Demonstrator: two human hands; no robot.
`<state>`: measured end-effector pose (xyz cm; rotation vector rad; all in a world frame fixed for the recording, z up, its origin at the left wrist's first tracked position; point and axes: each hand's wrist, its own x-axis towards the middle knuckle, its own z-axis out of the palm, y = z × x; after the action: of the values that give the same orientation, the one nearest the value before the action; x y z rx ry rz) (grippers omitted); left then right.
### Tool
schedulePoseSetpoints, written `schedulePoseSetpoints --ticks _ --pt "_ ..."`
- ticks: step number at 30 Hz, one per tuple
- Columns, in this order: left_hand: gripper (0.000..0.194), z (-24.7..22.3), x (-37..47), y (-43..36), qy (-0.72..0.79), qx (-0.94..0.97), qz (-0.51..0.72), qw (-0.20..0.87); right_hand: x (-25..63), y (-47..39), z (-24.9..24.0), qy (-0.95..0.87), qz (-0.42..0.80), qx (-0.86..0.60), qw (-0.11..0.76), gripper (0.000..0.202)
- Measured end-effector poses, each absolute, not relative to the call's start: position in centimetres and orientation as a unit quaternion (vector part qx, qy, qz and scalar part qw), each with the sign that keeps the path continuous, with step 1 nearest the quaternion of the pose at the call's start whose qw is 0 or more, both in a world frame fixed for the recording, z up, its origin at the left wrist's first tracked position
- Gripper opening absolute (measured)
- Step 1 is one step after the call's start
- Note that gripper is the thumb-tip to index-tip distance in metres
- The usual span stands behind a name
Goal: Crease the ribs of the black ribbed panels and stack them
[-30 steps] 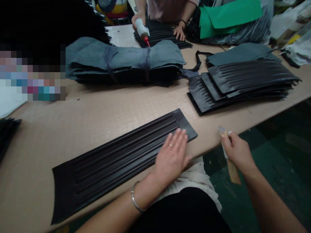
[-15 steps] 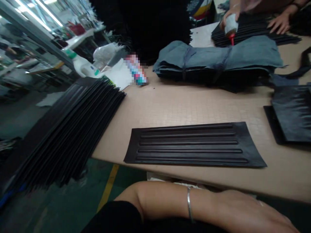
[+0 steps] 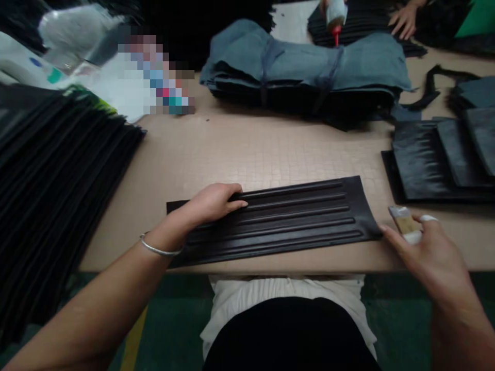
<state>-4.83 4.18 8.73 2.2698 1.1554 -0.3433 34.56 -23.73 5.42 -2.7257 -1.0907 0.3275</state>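
A long black ribbed panel (image 3: 286, 219) lies flat along the near edge of the beige table (image 3: 247, 149). My left hand (image 3: 211, 202) rests on its left end, fingers curled over the ridges. My right hand (image 3: 427, 252) is at the panel's right end, one fingertip touching the corner, and it holds a small wooden-handled tool (image 3: 404, 224) between taped fingers.
A tall stack of black panels (image 3: 58, 185) fills the left side. A tied grey-covered bundle (image 3: 305, 69) lies at the back, more black panels (image 3: 441, 159) at the right. Across the table another person's hand holds a red-tipped glue bottle (image 3: 334, 15).
The view swung left and back to centre. My left hand went from the panel's right end to its left end. My right hand with the tool came up to the panel's right corner.
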Motion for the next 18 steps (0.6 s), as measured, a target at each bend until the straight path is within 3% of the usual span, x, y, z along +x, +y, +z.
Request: schedulePoseSetpoints --ticks 3,5,9,11,16,18 --pt "0.033 8.8 -4.5 5.2 0.428 0.826 -0.144 0.336 33.4 -24.2 6.0 -0.346 0.122 -0.926 0.089 0.058" --pt "0.036 9.0 -4.5 5.7 0.417 0.818 -0.154 0.365 31.6 -24.7 6.4 -0.335 0.179 -0.915 0.132 0.046" --pt "0.036 8.9 -4.4 5.9 0.398 0.81 -0.164 0.398 25.1 -24.6 7.2 -0.259 0.502 -0.769 0.299 0.055" --pt "0.032 8.6 -4.1 5.5 0.38 0.802 -0.166 0.43 21.8 -23.8 7.2 -0.211 0.599 -0.7 0.327 0.063" --pt "0.034 7.3 -3.6 3.7 0.321 0.724 -0.161 0.589 19.1 -21.8 6.6 -0.166 0.629 -0.658 0.378 0.052" --pt "0.036 7.0 -3.6 3.0 0.315 0.718 -0.148 0.603 19.6 -21.5 6.5 -0.162 0.615 -0.658 0.402 0.048"
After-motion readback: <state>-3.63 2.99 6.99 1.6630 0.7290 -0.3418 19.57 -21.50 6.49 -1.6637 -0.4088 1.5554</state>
